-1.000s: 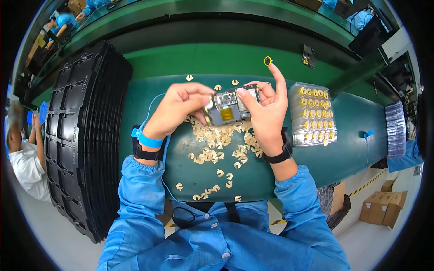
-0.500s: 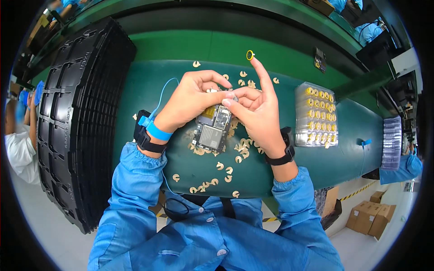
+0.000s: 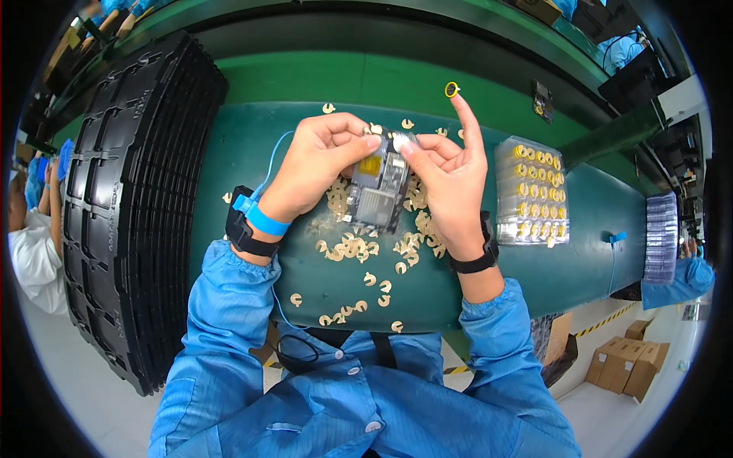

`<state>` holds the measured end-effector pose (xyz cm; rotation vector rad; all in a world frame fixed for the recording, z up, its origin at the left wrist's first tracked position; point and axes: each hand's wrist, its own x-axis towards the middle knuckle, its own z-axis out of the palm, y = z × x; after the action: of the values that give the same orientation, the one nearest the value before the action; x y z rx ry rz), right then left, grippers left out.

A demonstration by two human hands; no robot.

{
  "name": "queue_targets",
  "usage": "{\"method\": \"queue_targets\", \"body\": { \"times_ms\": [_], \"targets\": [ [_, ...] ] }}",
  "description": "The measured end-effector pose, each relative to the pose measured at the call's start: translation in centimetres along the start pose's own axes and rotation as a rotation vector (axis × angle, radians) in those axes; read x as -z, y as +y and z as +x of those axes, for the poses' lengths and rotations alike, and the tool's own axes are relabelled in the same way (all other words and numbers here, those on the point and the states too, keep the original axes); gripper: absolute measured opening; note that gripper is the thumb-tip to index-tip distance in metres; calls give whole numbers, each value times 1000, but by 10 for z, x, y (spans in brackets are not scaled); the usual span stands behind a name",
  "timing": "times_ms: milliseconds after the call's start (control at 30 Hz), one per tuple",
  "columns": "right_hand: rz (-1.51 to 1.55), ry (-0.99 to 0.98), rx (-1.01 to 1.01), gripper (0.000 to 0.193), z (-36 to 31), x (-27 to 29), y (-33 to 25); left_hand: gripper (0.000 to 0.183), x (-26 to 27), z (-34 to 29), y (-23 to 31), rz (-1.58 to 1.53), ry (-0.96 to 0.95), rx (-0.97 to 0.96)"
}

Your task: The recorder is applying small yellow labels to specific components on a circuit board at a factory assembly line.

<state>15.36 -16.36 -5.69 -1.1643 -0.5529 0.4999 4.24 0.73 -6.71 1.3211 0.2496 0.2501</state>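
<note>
A circuit board [image 3: 376,204] with silver shields and a yellow patch is up between my hands over the bench, a little blurred. My left hand [image 3: 309,164] pinches its upper left edge with thumb and curled fingers. My right hand [image 3: 450,183] grips the upper right corner, where the fingertips are smeared by motion. Its index finger points away from me, with a small round coin cell [image 3: 451,90], black with a yellow rim, stuck on the tip. Beneath and around the board lie many cream C-shaped pieces [image 3: 355,246], loose on the green bench top [image 3: 252,168].
A clear tray [image 3: 504,208] of yellow coin cells stands right of my hands. Tall stacked black trays [image 3: 137,206] rise at the left. Another board [image 3: 542,101] rests at the far right, and clear trays [image 3: 661,240] are stacked further right. A blue cord [image 3: 273,162] trails from my left wrist.
The board has shifted right and away from me, uncovering more cream pieces beneath it. My right hand and the coin cell on its fingertip have moved slightly right.
</note>
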Motion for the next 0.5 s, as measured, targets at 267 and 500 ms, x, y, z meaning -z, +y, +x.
{"method": "queue_targets", "body": {
  "times_ms": [267, 500],
  "targets": [
    [7, 35, -34, 85, 6, 8, 12, 14, -18, 6, -8, -355, 313, -217],
    [113, 219, 116, 76, 14, 24, -2, 24, -10, -1, 5, -167, -67, 36]
  ]
}}
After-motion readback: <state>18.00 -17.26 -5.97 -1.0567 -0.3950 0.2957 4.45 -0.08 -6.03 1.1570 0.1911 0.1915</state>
